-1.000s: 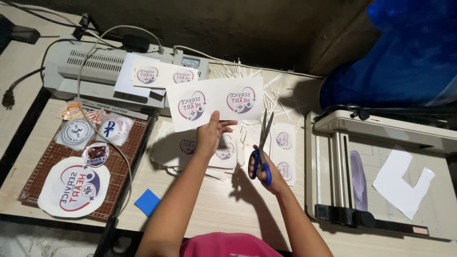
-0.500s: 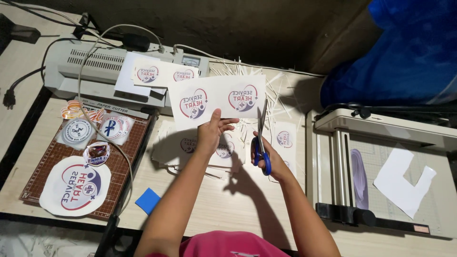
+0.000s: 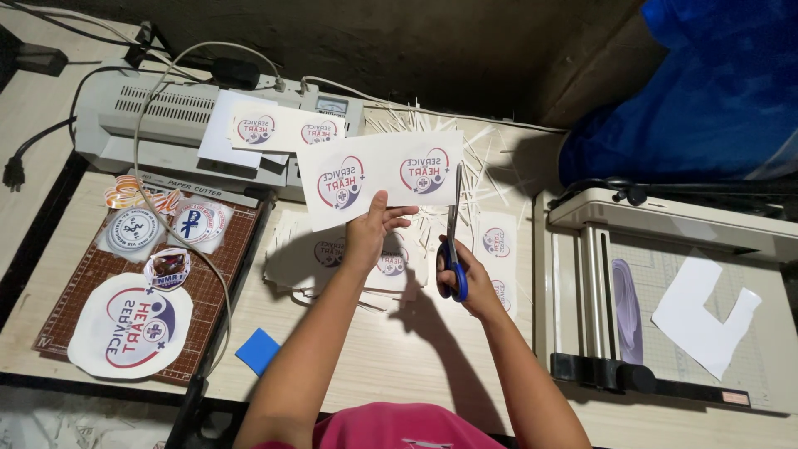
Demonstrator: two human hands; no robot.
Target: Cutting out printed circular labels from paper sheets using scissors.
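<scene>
The left hand (image 3: 371, 235) is pinching the lower edge of a white printed sheet (image 3: 378, 176), thumb pressing on the front and fingers spreading behind, so the sheet is standing up off the table just above the fingertips. The right hand (image 3: 467, 278) is gripping blue-handled scissors (image 3: 454, 233), fingers threaded through the loops; the blades are pointing away from the person and meeting the sheet's right edge, though I cannot tell how far apart they are standing. The sheet is looking thin, light and floppy, likely glossy and a little slippery, so holding close beside the cut line is probably keeping it steadiest. Under both hands a loose pile of similar printed sheets (image 3: 332, 258) is lying on the wooden table (image 3: 391, 357). Beyond the fingertips, thin paper offcuts (image 3: 482, 158) are scattering. Further left a laminator (image 3: 166, 125) is sitting behind a brown cutting mat (image 3: 83, 283); to the right a paper trimmer (image 3: 665, 299) is resting.
</scene>
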